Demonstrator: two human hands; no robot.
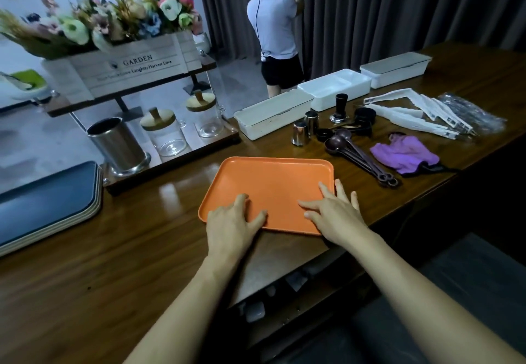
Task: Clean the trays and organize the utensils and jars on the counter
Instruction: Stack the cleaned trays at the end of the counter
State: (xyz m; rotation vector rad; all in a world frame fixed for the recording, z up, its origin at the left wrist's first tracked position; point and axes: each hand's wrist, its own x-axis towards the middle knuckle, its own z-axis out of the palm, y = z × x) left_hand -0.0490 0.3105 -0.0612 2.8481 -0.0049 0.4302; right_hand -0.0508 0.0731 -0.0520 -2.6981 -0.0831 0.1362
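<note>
The orange tray (273, 187) lies flat on the bench (113, 264), close to its near edge. Our left hand (233, 221) rests on the tray's near left corner. Its fingers bend a little at the rim and its thumb lies flat on the tray. The grip is loose and holds nothing. Our right hand (333, 215) lies on the near right part of the tray with its fingers spread out straight, so its grip is wide open and empty too.

A stack of trays (48, 201) with a dark blue one on top sits at the left edge of the bench. Toward the far edge stand a steel pot (119, 144) and two glass jars (165, 133) with wooden lids. Right of the orange tray lie dark measuring spoons (358, 153) and a purple cloth (404, 154), just beside each other. Three white boxes (273, 113) line the far edge.
</note>
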